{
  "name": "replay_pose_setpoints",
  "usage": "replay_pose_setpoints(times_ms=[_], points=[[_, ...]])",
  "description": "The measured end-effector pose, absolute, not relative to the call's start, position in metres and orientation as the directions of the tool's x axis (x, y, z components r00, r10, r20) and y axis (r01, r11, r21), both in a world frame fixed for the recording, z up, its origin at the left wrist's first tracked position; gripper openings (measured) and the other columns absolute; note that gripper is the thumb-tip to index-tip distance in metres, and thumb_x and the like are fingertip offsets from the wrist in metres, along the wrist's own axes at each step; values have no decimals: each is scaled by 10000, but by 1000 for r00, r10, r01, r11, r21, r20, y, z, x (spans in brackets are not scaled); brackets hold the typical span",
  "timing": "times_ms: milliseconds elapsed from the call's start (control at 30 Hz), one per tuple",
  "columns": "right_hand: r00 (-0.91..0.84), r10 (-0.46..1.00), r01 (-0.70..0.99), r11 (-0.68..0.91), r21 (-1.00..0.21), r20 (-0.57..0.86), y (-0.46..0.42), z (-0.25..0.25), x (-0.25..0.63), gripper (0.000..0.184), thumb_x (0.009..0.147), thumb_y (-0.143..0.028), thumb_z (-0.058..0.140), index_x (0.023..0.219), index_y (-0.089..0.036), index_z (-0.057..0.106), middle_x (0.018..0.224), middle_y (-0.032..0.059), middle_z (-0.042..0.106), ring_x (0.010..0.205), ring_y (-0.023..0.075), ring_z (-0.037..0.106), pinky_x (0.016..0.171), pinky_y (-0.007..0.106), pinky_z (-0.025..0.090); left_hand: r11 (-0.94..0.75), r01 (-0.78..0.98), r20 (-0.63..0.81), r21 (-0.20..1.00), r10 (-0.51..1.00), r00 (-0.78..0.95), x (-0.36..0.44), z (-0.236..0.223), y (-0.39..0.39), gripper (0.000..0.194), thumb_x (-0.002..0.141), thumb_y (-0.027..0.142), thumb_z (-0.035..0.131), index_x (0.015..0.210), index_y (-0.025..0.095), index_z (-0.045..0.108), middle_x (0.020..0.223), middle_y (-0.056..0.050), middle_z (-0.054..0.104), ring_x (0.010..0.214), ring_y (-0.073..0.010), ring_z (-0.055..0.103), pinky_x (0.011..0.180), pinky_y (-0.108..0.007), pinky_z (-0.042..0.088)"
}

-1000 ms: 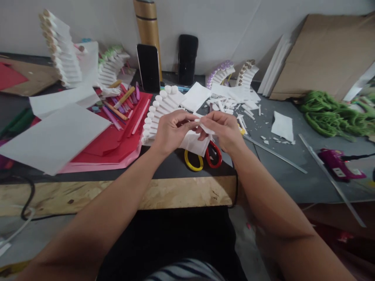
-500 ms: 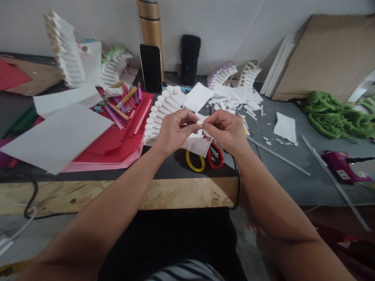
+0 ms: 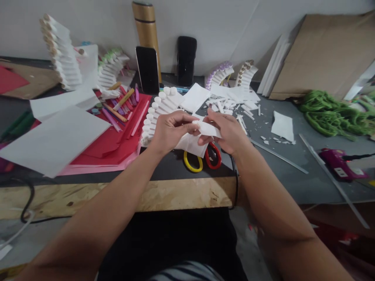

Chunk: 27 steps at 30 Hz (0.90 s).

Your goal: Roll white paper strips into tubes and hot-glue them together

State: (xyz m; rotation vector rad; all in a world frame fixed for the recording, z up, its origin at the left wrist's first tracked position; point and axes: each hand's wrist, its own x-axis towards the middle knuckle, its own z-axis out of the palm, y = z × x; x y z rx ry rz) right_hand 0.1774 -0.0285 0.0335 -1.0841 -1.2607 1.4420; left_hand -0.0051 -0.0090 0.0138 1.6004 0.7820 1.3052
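My left hand (image 3: 168, 130) is closed in a pinch on one end of a small white paper strip (image 3: 207, 129). The strip stretches across to my right hand (image 3: 230, 130), whose fingers curl around its other end. Below the hands are scissors with one yellow handle (image 3: 192, 162) and one red handle (image 3: 213, 156); a white sheet partly covers their blades. Just left of my left hand lies a fan-like row of white paper rolls (image 3: 151, 116). Behind the hands is a white paper square (image 3: 195, 97).
Red sheets (image 3: 102, 146) with markers and a large white sheet (image 3: 58, 136) lie left. A phone (image 3: 147, 70) leans against a gold flask (image 3: 145, 25). Paper scraps (image 3: 222, 105), a metal strip (image 3: 279, 156), green yarn (image 3: 325, 113) and a purple power socket (image 3: 336, 164) lie right.
My right fingertips have moved away from my left ones and spread a little. More of the white paper strip now shows between the hands. The view has shifted slightly.
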Motion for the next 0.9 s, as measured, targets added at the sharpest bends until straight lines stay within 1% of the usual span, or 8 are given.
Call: replay_pose_setpoints(times_ms=[67, 100, 233, 367, 533, 700, 767, 900], points=[[-319, 927, -166, -258, -952, -196, -25, 34, 181, 385, 920, -570, 573, 855, -193, 610, 749, 78, 731, 586, 202, 706, 573, 348, 606, -392, -56, 393, 918, 887, 242, -6, 14, -7, 141, 723, 257, 826, 815, 156, 794, 758, -36, 720, 666, -125, 653, 644, -251, 541], [-376, 898, -198, -319, -927, -229, -24, 35, 184, 363, 938, -550, 551, 879, -195, 599, 785, 85, 741, 620, 207, 720, 601, 356, 619, -396, -52, 396, 917, 886, 242, -7, 13, -7, 142, 717, 259, 831, 813, 160, 797, 763, -37, 721, 673, -124, 651, 648, -250, 543], [-499, 827, -257, -428, -866, -260, -24, 37, 188, 255, 960, -426, 550, 918, -180, 602, 806, 62, 729, 664, 195, 730, 656, 361, 648, -386, -86, 395, 918, 879, 269, -7, 13, -5, 148, 709, 261, 834, 810, 160, 798, 785, -38, 717, 676, -123, 657, 663, -253, 564], [-531, 813, -230, -409, -883, -238, -25, 34, 185, 292, 889, -425, 685, 974, -153, 624, 780, 47, 690, 645, 198, 708, 626, 381, 651, -343, -125, 365, 931, 880, 303, -6, 12, -6, 145, 714, 261, 824, 807, 156, 788, 767, -34, 708, 681, -132, 677, 672, -259, 575], [-507, 843, -218, -325, -920, -178, -25, 32, 188, 289, 776, -305, 822, 855, -180, 575, 758, 0, 664, 541, 104, 598, 597, 302, 593, -345, -105, 360, 933, 878, 314, -5, 16, -9, 180, 724, 313, 830, 807, 159, 789, 751, -39, 710, 680, -135, 678, 666, -263, 576], [-523, 838, -172, -286, -943, -159, -24, 33, 190, 299, 760, -256, 804, 879, -185, 538, 809, 31, 712, 510, 87, 554, 491, 246, 450, -324, -113, 343, 939, 889, 302, -5, 19, -10, 203, 696, 327, 854, 789, 159, 788, 760, -35, 709, 628, -120, 661, 659, -275, 581], [-512, 845, -181, -282, -942, -154, -25, 34, 189, 282, 757, -220, 771, 882, -192, 520, 753, 4, 682, 479, 73, 503, 482, 242, 409, -318, -104, 335, 942, 894, 297, -5, 19, -9, 201, 690, 321, 852, 790, 156, 791, 756, -32, 709, 647, -121, 659, 658, -264, 579], [-479, 864, -185, -274, -944, -156, -26, 35, 185, 197, 758, -150, 649, 871, -208, 499, 632, -62, 561, 431, 43, 359, 468, 231, 344, -270, -91, 285, 959, 907, 309, -6, 18, -8, 234, 666, 327, 867, 793, 146, 792, 718, -28, 714, 631, -117, 646, 640, -246, 566]])
